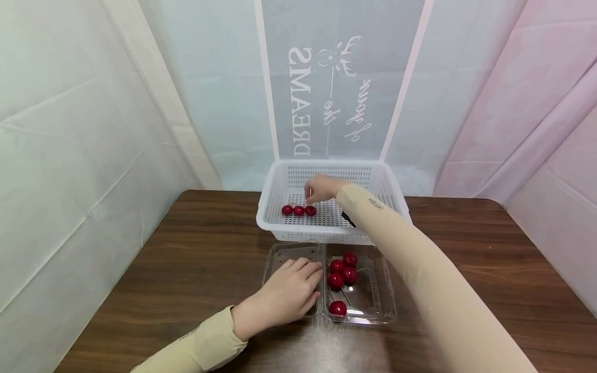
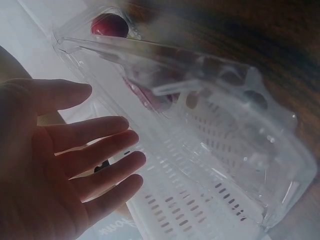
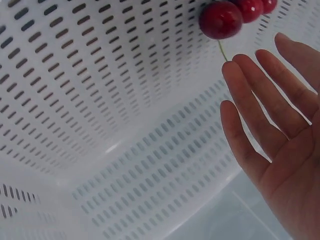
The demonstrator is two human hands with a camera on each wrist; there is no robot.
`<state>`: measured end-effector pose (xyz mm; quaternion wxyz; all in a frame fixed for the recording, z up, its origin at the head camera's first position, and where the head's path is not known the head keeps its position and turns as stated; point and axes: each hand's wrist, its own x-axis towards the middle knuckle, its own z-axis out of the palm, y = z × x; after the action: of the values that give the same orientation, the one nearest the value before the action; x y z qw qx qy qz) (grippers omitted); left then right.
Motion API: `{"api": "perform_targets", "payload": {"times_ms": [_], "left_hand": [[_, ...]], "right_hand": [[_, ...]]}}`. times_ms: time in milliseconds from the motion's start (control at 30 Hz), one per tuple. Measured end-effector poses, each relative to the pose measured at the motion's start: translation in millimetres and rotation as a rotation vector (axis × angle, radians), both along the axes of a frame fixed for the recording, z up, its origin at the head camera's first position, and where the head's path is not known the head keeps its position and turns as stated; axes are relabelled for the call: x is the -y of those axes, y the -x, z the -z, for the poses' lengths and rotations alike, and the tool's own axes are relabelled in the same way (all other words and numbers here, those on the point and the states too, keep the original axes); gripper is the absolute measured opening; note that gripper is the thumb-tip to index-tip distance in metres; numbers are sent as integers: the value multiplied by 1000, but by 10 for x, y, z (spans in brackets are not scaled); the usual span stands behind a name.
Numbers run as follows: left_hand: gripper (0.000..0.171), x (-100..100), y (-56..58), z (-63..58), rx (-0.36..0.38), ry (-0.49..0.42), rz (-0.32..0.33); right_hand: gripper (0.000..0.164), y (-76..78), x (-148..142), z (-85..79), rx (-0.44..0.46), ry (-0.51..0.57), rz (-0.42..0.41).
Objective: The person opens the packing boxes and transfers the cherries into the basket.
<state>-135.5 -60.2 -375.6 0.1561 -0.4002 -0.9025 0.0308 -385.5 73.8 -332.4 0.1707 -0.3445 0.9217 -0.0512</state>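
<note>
Inside the white basket [image 1: 326, 235], three red cherries [image 1: 299, 210] lie in a row on the perforated floor. My right hand [image 1: 322, 188] is over the basket, just behind the rightmost cherry [image 3: 220, 20]. In the right wrist view its fingers are extended and apart, with a thin green stem beside the fingertips and nothing gripped. My left hand [image 1: 284, 292] lies over the left half of an unfolded clear plastic clamshell box [image 1: 387, 305], its fingers loose and holding nothing. Several cherries [image 1: 342, 274], some with stems, sit in the box's right half.
The basket stands at the back of the dark wood table [image 1: 200, 259], with the clamshell box directly in front of it. A printed curtain [image 1: 326, 77] hangs behind, and pale cloth walls [image 1: 70, 129] flank both sides.
</note>
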Motion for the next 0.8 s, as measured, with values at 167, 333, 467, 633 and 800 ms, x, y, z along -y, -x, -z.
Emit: {"api": "perform_targets", "payload": {"times_ms": [167,333,467,633,800], "left_hand": [[39,7,-8,13,2,-5,-1],[38,12,-17,16,-7,-12,1],[38,5,-24,17,-13,-14,8],[37,-6,-26,15,-7,-16,12],[38,-13,-24,8,4,-9,13]], "right_hand": [[14,-40,-47,-117,-43,26,-30],[13,-76,-138,-232,-102,65,-91],[9,-106,-224,-322,-134,99,-108],[6,-160,-321,-432,-145,104,-121],[8,-218,-406,-507,-154,114,-142]]}}
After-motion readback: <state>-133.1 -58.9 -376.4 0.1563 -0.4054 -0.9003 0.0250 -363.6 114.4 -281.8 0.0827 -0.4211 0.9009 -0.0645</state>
